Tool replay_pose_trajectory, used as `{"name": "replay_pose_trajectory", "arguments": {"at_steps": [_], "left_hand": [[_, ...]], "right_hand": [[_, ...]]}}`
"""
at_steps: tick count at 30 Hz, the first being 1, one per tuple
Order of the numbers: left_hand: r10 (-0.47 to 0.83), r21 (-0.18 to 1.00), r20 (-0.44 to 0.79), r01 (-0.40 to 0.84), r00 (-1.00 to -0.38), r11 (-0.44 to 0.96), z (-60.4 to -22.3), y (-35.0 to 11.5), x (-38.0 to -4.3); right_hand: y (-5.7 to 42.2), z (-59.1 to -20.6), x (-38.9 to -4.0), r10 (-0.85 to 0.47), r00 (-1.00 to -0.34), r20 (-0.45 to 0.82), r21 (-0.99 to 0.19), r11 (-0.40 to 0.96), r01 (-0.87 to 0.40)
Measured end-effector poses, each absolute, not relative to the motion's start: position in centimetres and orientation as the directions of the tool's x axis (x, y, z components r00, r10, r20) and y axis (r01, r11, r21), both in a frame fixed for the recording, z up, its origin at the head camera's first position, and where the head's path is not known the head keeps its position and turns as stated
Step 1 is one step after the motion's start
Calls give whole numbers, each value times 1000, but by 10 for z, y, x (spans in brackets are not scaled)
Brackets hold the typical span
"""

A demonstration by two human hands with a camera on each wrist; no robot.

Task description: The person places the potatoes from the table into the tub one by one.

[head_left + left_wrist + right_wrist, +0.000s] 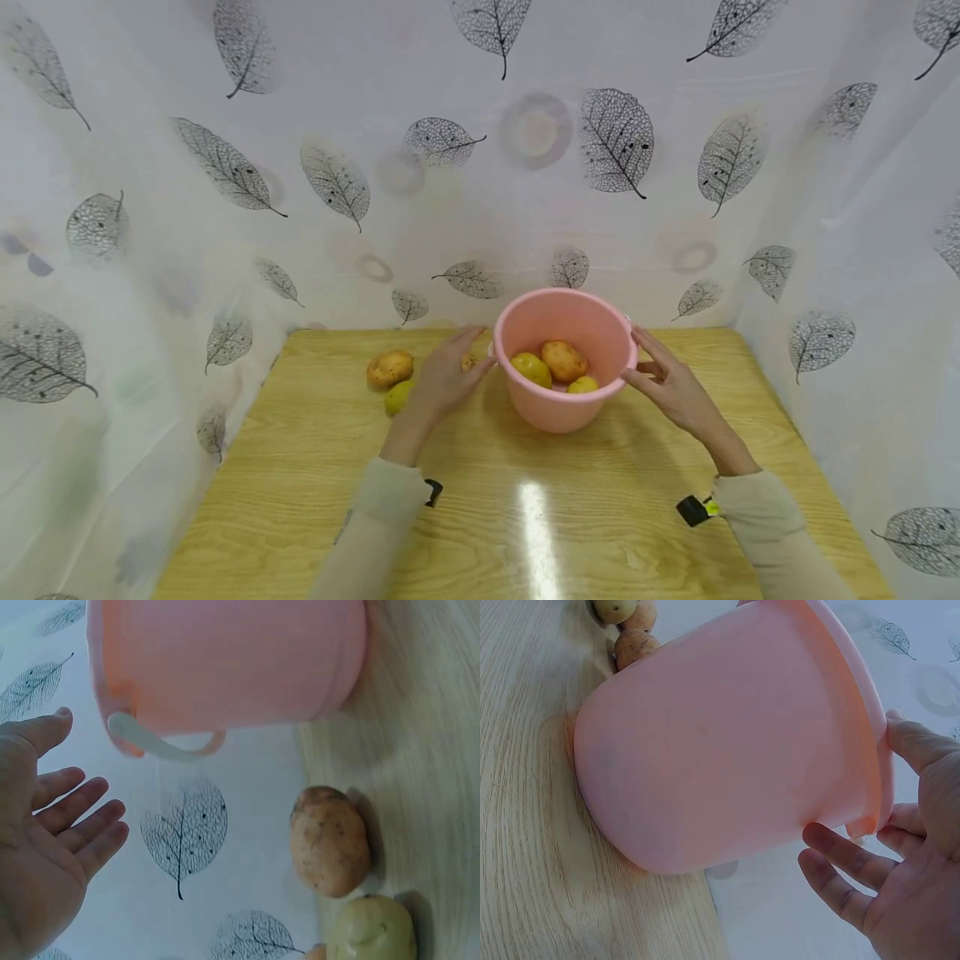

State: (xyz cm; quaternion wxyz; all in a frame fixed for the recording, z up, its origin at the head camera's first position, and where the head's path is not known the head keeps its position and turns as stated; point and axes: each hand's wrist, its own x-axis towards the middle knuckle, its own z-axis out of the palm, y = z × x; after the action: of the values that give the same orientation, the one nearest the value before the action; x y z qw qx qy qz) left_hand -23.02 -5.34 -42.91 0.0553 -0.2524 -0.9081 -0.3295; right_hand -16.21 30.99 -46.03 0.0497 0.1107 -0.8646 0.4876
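Observation:
A pink bucket (564, 417) stands on the table, its white handle (169, 750) hanging down on the left side. Inside lie a brown potato (564, 361), a yellow-green round item (530, 369) and a smaller yellow one (582, 385). My left hand (447, 375) is beside the bucket's left rim, fingers spread; the left wrist view shows a gap between them. On the other side my right hand (675, 392) touches the rim with its thumb (919, 742), its fingers fairly straight against and near the wall. Nothing is gripped by either hand.
Left of the bucket lie a potato (390, 367), a yellow-green round item (398, 398) and another potato (330, 841) partly hidden behind my left hand in the head view. A leaf-patterned white curtain (480, 217) borders the wooden table (480, 508) at the back and sides.

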Motion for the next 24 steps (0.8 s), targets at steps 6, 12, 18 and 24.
{"name": "replay_pose_trajectory", "arguments": {"at_steps": [6, 12, 18, 24], "left_hand": [[371, 620, 244, 439, -896, 651, -430, -77, -227], [363, 634, 226, 420, -904, 650, -431, -98, -227], [334, 640, 207, 386, -919, 665, -433, -120, -226], [301, 643, 222, 371, -927, 670, -437, -141, -225]], "right_hand": [[310, -460, -162, -142, -972, 187, -830, 507, -234], [309, -460, -161, -141, -972, 189, -833, 501, -234], [309, -461, -162, -147, -970, 194, -843, 481, -242], [310, -462, -163, -148, -969, 199, -845, 474, -247]]}}
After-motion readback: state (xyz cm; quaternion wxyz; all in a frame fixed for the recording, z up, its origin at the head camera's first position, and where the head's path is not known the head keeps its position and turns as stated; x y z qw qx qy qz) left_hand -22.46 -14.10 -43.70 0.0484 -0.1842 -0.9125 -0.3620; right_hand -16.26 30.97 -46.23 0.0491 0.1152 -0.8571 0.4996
